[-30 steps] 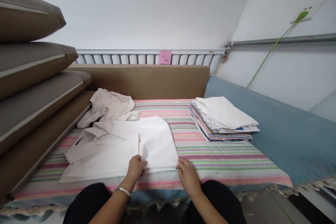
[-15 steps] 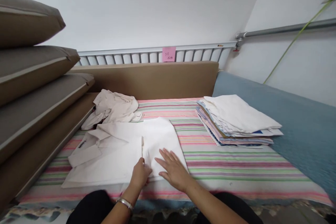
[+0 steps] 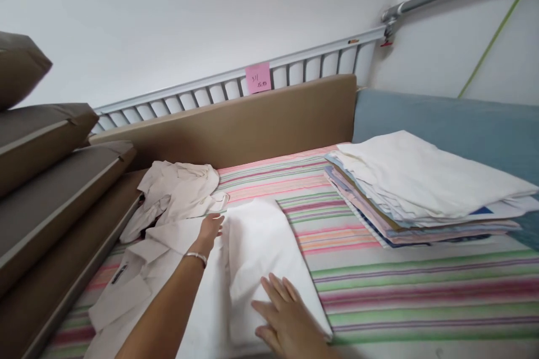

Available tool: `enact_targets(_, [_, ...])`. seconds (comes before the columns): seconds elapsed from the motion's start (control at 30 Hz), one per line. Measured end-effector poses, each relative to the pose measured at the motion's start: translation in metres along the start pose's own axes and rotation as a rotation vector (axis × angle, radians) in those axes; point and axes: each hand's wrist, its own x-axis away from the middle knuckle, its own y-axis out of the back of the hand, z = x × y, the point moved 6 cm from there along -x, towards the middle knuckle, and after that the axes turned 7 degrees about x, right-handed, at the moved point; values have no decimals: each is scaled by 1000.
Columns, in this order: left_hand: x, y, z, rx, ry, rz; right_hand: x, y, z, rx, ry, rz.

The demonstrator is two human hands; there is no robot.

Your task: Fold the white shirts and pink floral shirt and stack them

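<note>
A white collared shirt [image 3: 202, 291] lies on the striped bedding, its collar with a dark label pointing left. Its right part is folded over into a flat white panel [image 3: 269, 247]. My left hand [image 3: 211, 228] is at the far end of the fold's left edge, with its fingers slightly bent and apart and a bracelet on the wrist. My right hand [image 3: 290, 317] rests on the near part of the panel, fingers spread.
A stack of folded clothes [image 3: 421, 185] stands at the right. Crumpled pale clothing [image 3: 177, 190] lies behind the shirt. Brown cushions [image 3: 63, 179] are piled at the left. A brown board [image 3: 252, 129] runs along the back before a radiator [image 3: 210, 93] with a pink note [image 3: 258, 78].
My left hand has moved from the near end of the fold to its far end. My right hand still lies spread on the panel. The view has tilted and come closer.
</note>
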Motion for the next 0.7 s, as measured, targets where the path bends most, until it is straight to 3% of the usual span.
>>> enact_targets(0.1, [-29,-24,1,45,67,43,-11,2,-6,-38,-57,52])
enact_targets(0.23, [-48,-43,0,46,65,98,-20,4,-12,-67,-62,73])
enact_targets(0.47, [-60,-33,-11,-16,-130,-21,-25,-5,-17,-86,-41,69])
enact_targets(0.6, [-66,-35,4,-62,-67,-52,-19,-4,-15,-71,-21,35])
enact_targets(0.7, [-64,-39,19,-3,44,-17,-13,17,-20,-61,7,-134])
